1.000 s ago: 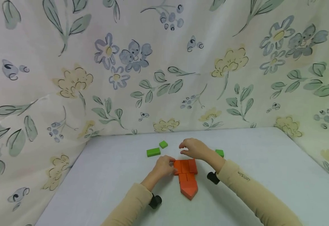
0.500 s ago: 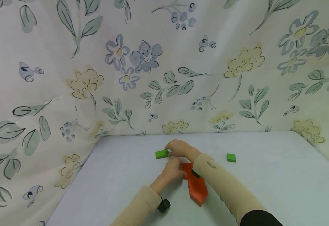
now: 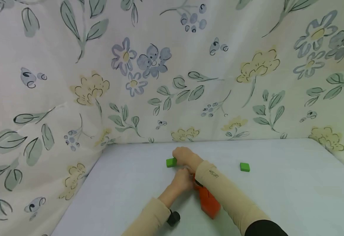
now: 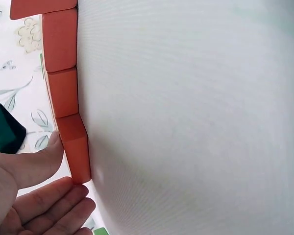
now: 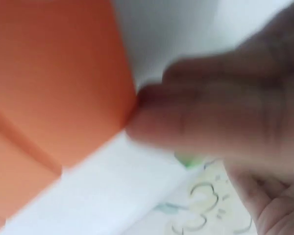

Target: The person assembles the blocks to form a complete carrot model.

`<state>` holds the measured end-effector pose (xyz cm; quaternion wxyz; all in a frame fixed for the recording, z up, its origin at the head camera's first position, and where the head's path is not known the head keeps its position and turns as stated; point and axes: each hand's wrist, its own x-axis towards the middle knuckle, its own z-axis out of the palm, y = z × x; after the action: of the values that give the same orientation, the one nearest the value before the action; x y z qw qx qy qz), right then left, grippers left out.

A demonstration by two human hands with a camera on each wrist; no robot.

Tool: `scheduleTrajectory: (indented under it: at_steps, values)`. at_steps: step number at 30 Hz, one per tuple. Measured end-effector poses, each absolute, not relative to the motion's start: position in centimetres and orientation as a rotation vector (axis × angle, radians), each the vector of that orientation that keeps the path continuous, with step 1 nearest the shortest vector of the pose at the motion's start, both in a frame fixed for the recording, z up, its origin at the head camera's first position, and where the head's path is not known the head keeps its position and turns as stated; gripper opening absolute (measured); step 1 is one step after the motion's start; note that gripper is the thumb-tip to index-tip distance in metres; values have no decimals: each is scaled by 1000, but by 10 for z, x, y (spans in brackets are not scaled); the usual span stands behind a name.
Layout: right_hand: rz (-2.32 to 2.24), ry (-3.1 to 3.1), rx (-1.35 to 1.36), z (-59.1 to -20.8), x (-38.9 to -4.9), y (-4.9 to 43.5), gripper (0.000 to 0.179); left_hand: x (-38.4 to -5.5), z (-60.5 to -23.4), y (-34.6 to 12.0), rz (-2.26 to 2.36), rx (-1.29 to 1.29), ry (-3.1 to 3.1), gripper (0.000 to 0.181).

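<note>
My left hand is at the left end of a flat shape made of orange-red blocks. In the left wrist view, thumb and fingertips touch the corner of the end block, the fingers fairly straight. My right hand crosses above it, directly beside a green block and covering its right end. The right fingertips are hidden in the head view, and I cannot tell whether they hold anything. The right wrist view is blurred, with the orange-red blocks close to the camera.
A second green block lies apart on the right of the white table. A flower-patterned cloth hangs behind the table. My right forearm covers part of the orange-red shape. A black wrist camera sits under my left sleeve.
My right hand has moved left across the orange-red shape to the green blocks. The small green block behind the longer one is now hidden by it. The left hand stays at the shape's end.
</note>
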<state>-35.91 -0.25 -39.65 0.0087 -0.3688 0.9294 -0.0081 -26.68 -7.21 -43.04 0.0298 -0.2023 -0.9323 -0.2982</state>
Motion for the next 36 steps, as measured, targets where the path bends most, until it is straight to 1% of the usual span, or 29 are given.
scheduleTrajectory:
  at_steps: [4,8,15,19,27,36]
  values:
    - [-201,2890,-1134,-384,-360,22,8,-267,-428,-69,-890,-617,-2920,20]
    - [-302,2867,-1116,-380,-361,54,15,-267,-427,-69,-897,-592,-2960,25]
    - [-343,2759,-880,-388,-357,96,20,-268,-427,-69,-950,-479,-3027,36]
    - [-427,2707,-760,-393,-353,105,22,-268,-427,-67,-984,-443,-3044,39]
    - [-548,2722,-769,-401,-348,111,12,-267,-426,-65,-996,-435,-3053,39]
    - [-587,2687,-759,-401,-346,117,12,-268,-425,-66,-994,-480,-3045,37]
